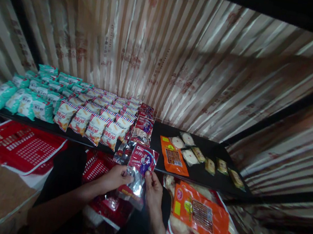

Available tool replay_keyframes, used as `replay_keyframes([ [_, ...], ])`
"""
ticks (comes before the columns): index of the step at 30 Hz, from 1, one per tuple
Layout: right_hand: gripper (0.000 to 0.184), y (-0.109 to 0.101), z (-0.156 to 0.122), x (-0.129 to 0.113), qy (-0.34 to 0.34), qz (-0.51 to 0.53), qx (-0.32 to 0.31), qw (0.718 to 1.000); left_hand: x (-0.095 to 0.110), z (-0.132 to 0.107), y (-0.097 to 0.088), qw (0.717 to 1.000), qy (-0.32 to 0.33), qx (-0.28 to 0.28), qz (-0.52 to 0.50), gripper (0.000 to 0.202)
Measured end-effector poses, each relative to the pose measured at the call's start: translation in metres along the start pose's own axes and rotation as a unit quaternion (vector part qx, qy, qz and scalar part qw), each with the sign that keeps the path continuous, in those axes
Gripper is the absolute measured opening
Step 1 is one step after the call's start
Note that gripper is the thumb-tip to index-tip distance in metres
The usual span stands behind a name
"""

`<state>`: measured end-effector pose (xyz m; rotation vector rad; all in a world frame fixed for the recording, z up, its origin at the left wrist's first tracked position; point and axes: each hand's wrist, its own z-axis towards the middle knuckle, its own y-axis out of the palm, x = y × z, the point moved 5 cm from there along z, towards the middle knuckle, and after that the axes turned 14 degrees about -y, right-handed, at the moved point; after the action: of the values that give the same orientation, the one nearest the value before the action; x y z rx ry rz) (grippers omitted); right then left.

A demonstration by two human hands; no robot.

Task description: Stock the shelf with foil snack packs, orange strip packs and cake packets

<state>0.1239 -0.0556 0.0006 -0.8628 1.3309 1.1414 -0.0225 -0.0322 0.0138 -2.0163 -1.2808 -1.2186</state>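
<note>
Both hands occupied. Your left hand [117,178] grips the left edge of a maroon-and-silver packet [141,163], thumb across its front; your right hand [153,189] pinches the right edge. Packet position: before the front edge of the black shelf [155,135], printed face toward you. Behind it on the shelf: a column of maroon packets [144,126]. Left of these, white-and-orange snack bags [94,127], then teal bags [27,105]. Right: a flat orange packet [173,155]. Below, at left: a red basket [47,150].
</note>
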Motion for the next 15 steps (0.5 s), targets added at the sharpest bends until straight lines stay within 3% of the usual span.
replay_keyframes([
  [6,0.059,-0.002,0.041,-0.017,-0.073,-0.096,0.049,0.991,0.024,0.032,-0.012,0.993,0.029,0.106,0.041,0.023],
  [9,0.069,0.000,0.065,-0.016,-0.106,-0.131,0.043,0.985,0.036,0.047,-0.021,0.983,0.038,0.155,0.086,0.027],
  [15,0.042,0.008,0.103,-0.018,-0.200,-0.234,0.026,0.951,0.057,0.065,-0.034,0.961,0.045,0.230,0.148,0.055],
])
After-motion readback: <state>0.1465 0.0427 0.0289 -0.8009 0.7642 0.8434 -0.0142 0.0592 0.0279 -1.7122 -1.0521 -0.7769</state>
